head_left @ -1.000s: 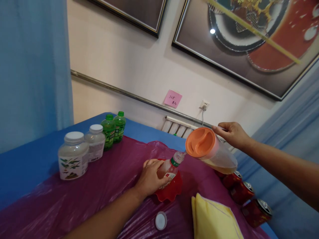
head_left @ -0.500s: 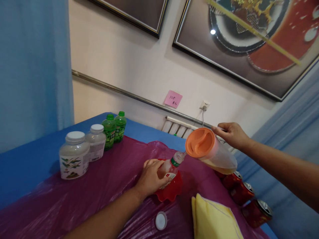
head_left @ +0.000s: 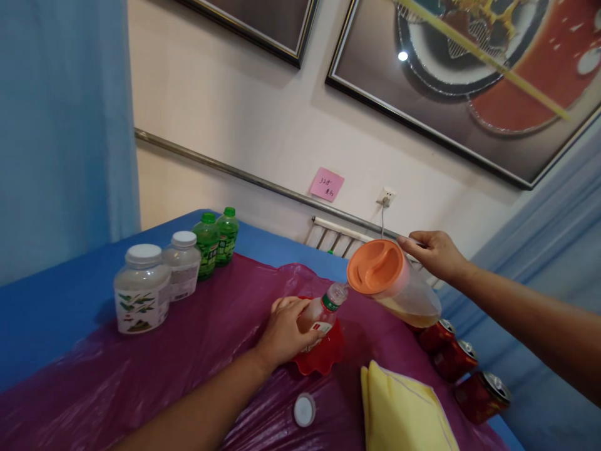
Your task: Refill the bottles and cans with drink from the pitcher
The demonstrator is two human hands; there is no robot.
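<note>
My left hand (head_left: 284, 332) is wrapped round a clear plastic bottle (head_left: 321, 316) with a green neck band, tilted to the right over a red scalloped dish (head_left: 323, 357). My right hand (head_left: 434, 254) grips the handle of a translucent pitcher (head_left: 408, 294) with an orange lid (head_left: 376, 266). The pitcher is tipped left, its spout at the bottle's open mouth, with yellowish liquid low inside it. Whether liquid is flowing is hard to tell. A white cap (head_left: 304, 410) lies in front of the dish.
Two white-lidded jars (head_left: 141, 291) and two green bottles (head_left: 205, 244) stand at the left. Several red cans (head_left: 482, 396) line the right edge, beside a folded yellow cloth (head_left: 406, 407). Purple plastic (head_left: 188, 369) covers part of the blue table (head_left: 51, 300).
The pitcher has shifted very slightly left at the bottle's mouth. Both hands keep their holds, and the whole view has moved a little.
</note>
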